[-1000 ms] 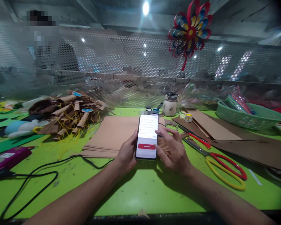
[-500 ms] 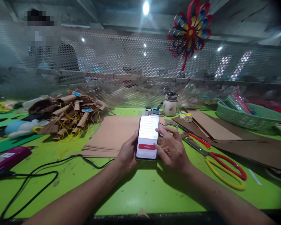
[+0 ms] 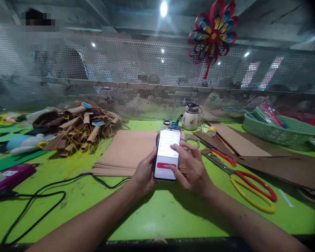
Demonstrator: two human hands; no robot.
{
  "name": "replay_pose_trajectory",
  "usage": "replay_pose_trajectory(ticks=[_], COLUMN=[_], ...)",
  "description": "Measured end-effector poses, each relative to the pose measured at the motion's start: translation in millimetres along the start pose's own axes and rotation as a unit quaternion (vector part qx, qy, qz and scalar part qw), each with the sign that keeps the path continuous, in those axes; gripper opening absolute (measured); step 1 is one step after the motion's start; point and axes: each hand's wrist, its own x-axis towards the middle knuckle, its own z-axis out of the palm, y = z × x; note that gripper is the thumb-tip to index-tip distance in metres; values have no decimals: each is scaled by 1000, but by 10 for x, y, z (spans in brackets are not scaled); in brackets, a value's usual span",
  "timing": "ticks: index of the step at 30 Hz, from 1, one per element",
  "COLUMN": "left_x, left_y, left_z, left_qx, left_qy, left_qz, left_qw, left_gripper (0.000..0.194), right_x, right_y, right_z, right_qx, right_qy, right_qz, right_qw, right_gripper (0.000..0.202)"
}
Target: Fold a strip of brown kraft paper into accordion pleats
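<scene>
Two hands on one phone, over a bright green table (image 3: 152, 213) piled with craft stuff. Stack of brown cardboard sheets (image 3: 126, 150) sits right behind the hands, red and yellow scissors (image 3: 248, 187) off to the right. Left hand (image 3: 144, 173) is curled around the phone's left edge, gripping it upright. Right hand (image 3: 193, 168) is half open, fingers loose, thumb resting on the lit screen. Phone (image 3: 167, 154) sits between both.
</scene>
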Motion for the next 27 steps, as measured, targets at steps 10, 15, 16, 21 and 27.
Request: replay_pose_trajectory(ticks=[10, 15, 16, 21, 27], left_x=[-7, -4, -2, 14, 15], left_y=[-39, -33, -30, -14, -20], left_z=[5, 19, 20, -1, -15], left_qx=[22, 8, 7, 0, -3], left_qy=[3, -5, -3, 4, -3], left_qz=[-18, -9, -8, -12, -10], left_qw=[1000, 1000, 1000, 1000, 1000], left_gripper=[44, 42, 42, 46, 47], right_x=[30, 4, -2, -24, -18], right_y=[-70, -75, -72, -10, -8], right_z=[3, -5, -9, 2, 23], right_qx=[-43, -23, -16, 12, -3], right_qy=[-52, -21, -8, 36, 25], right_qz=[-27, -13, -6, 17, 10], right_qw=[997, 999, 1000, 999, 1000], right_gripper=[64, 63, 62, 56, 58])
